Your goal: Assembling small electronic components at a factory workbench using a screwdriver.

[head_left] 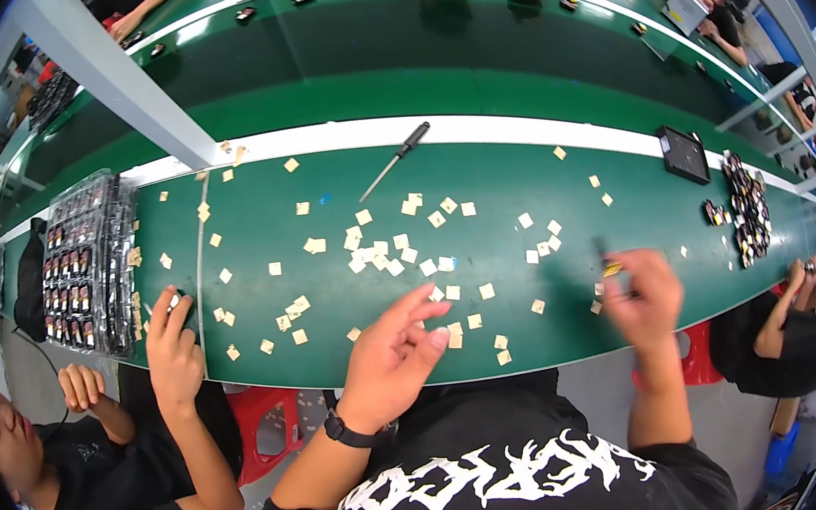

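My left hand [399, 349], with a dark band on its wrist, hovers over the near edge of the green table. Its fingers are apart and nothing shows between them. Small cream square pieces [455, 338] lie scattered around and beyond it. Further right, my right hand [647, 300] is raised over the table, its fingers closed on a small dark piece with a yellow patch [614, 269]. Motion blur hides the piece's exact kind. Beyond both hands, a screwdriver [397, 158] with a black handle lies near the white ledge.
At left stand stacked clear trays of small dark parts [78, 277]; a co-worker's raised hand [174, 347] is beside them. A black tray [684, 154] and a pile of dark parts [749, 206] lie at right. Past the ledge, a green conveyor [306, 65] carries several parts.
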Available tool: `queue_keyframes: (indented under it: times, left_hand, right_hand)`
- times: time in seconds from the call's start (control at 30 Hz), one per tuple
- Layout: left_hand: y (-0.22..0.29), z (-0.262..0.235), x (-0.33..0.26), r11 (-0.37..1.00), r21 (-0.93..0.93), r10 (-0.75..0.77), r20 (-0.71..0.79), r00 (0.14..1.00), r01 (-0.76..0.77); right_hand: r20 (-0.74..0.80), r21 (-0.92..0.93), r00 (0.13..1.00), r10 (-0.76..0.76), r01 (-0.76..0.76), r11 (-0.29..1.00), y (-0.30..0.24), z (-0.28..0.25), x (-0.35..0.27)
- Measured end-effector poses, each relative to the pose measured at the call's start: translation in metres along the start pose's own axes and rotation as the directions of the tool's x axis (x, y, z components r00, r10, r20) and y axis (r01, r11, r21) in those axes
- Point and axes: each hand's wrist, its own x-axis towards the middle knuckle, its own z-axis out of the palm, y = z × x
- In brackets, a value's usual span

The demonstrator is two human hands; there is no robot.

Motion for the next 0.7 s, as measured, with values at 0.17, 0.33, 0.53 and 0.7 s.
queue_keyframes:
  times: [0.17, 0.33, 0.53, 0.7]
  left_hand:
    - [0.013, -0.015, 0.013, 0.871, -0.373, -0.203, 0.316, 0.927, 0.319]
    - [0.010, -0.039, -0.001, 0.872, -0.423, -0.185, 0.183, 0.966, 0.247]
    - [0.007, -0.068, -0.008, 0.938, -0.345, 0.013, -0.031, 0.999, -0.023]
    - [0.001, -0.088, -0.002, 0.919, -0.391, 0.061, 0.009, 0.998, -0.053]
  right_hand:
    - [0.167, 0.306, 0.900, -0.402, 0.340, 0.889, -0.093, 0.061, 0.029]
    - [0.174, 0.426, 0.926, -0.334, 0.235, 0.874, -0.120, 0.072, 0.039]
    - [-0.379, 0.892, 0.810, -0.448, 0.191, -0.409, -0.132, -0.026, 0.043]
    - [-0.630, 0.776, 0.681, -0.373, 0.572, -0.267, -0.213, -0.011, 0.079]
